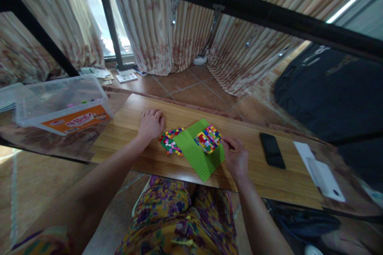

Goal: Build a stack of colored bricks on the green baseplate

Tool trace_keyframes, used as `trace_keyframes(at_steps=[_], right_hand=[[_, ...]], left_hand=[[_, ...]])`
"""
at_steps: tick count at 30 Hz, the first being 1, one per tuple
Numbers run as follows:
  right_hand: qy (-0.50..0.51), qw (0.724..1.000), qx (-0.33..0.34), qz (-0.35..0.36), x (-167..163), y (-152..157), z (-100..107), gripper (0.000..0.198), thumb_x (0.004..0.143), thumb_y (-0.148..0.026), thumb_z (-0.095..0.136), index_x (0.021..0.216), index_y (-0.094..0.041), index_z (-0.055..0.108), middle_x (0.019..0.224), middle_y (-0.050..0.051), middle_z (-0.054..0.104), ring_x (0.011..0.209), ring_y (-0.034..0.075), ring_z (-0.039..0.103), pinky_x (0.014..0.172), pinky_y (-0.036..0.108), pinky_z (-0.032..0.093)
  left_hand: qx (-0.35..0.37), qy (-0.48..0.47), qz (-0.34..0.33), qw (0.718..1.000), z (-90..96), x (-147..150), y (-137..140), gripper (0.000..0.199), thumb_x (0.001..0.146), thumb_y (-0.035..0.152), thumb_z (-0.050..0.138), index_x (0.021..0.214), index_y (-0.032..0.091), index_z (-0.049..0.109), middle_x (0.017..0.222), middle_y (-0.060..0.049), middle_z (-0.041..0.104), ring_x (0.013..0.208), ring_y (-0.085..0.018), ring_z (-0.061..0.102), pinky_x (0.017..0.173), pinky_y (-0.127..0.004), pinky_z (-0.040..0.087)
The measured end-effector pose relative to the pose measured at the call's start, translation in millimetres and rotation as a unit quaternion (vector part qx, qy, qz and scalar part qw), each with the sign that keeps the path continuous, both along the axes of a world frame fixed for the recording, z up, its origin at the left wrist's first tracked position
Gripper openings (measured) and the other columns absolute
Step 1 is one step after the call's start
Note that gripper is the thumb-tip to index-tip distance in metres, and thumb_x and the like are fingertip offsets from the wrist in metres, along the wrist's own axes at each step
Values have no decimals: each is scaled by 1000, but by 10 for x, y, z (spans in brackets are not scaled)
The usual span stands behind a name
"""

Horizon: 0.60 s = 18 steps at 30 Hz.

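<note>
- I work at a long wooden table [122,127] that runs left to right in front of me.
- At its far left stands a clear plastic bin [50,113] with an orange label; a few coloured bits show inside.
- The green baseplate [191,155] lies turned cornerwise near the table's middle, one corner towards me. Its left and near parts are bare studs, so I judge much of it unfilled.
- My right hand [235,155] is at the plate's right side, thumb and forefinger drawn close together by the brick patch; I cannot tell whether they pinch a brick.
- My left hand [151,122] rests palm down on the wood, left of the plate, just beyond the loose bricks. Its fingers lie loosely together; whether anything is under them, I cannot tell.
- A dark phone [272,150] lies on the right, well apart from the plate.
- The mixed-colour brick patch [206,138] covers the plate's far-right part, packed close: that much looks done.
- Loose bricks [170,143] lie scattered just left of the plate, not yet placed.
</note>
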State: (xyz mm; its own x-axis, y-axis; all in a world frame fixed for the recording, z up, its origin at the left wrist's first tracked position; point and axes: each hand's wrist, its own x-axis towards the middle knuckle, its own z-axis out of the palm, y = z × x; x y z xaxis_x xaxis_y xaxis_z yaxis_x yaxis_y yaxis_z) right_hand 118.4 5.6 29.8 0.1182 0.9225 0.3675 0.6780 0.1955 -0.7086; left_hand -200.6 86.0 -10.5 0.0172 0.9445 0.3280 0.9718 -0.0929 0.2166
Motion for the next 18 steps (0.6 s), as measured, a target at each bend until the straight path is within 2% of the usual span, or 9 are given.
trace_keyframes(at_steps=[18], right_hand=[[-148,988,-30,45,-26,109,161,24,84,-21,48,82,-18,72,86,8,68,78,19,63,74,32,48]], left_hand=[[2,-2,0,1000,1,-1,-6,31,91,29,42,113,19,62,123,-11,62,113,-31,52,96,-46,38]])
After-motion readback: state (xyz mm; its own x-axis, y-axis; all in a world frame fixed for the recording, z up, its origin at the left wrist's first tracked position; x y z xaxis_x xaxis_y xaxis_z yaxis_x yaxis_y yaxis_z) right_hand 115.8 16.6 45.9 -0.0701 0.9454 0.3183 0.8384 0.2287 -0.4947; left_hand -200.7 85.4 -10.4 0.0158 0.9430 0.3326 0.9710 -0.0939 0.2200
